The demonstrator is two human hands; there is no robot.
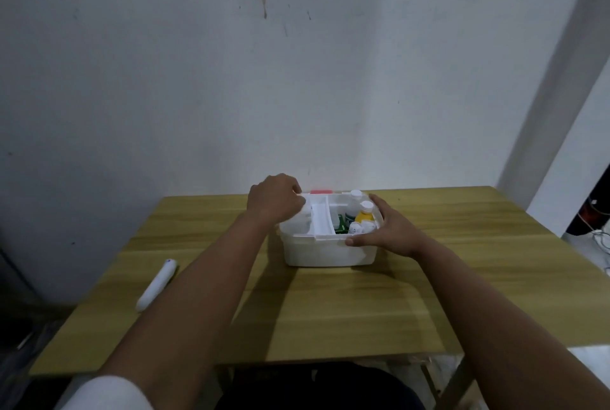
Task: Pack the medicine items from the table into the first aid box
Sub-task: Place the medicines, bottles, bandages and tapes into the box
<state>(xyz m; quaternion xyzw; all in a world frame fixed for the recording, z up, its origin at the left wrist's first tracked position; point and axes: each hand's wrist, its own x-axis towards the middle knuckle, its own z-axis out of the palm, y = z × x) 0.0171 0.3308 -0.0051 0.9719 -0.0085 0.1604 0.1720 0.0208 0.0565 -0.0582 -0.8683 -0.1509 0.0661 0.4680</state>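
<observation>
A white first aid box (325, 253) stands at the far middle of the wooden table (330, 304), with a white inner tray (321, 218) across its top. Inside on the right are a green-labelled bottle with a white cap (353, 208), a yellow bottle (365, 213) and small white items (358, 228). My left hand (275, 200) curls over the tray's far left corner, fingers closed on it. My right hand (388, 228) grips the box's right rim, thumb on the near edge. A white tube-shaped item (156, 284) lies on the table at the left.
A stained white wall rises right behind the table. A red part (321, 192) shows at the box's far edge. Dark objects and cables lie on the floor at the far right (594, 215). The table's front edge runs close to my body.
</observation>
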